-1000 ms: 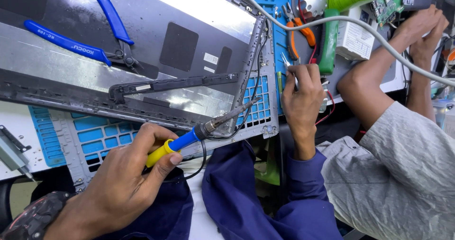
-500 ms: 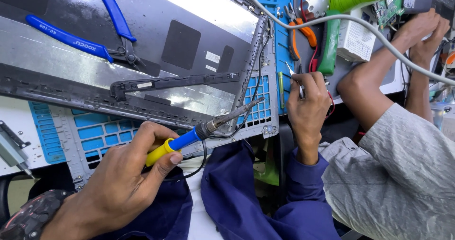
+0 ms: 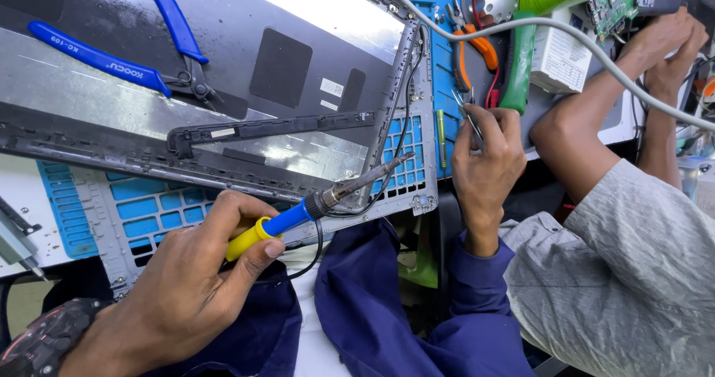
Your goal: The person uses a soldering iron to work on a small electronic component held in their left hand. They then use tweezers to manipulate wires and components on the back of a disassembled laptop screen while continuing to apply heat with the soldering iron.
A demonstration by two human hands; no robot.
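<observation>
The left hand (image 3: 190, 287), low in the frame, grips a soldering iron (image 3: 316, 202) pen-style by its yellow-and-blue handle, so the tip angles up to the hinge edge of the grey laptop lid (image 3: 246, 64) at frame centre. The right hand (image 3: 488, 161) pinches tweezers (image 3: 468, 116) points-up just right of the lid. Blue-handled cutters (image 3: 149, 42) rest on the lid, upper left. A co-worker's arm (image 3: 596, 116) reaches across at upper right.
</observation>
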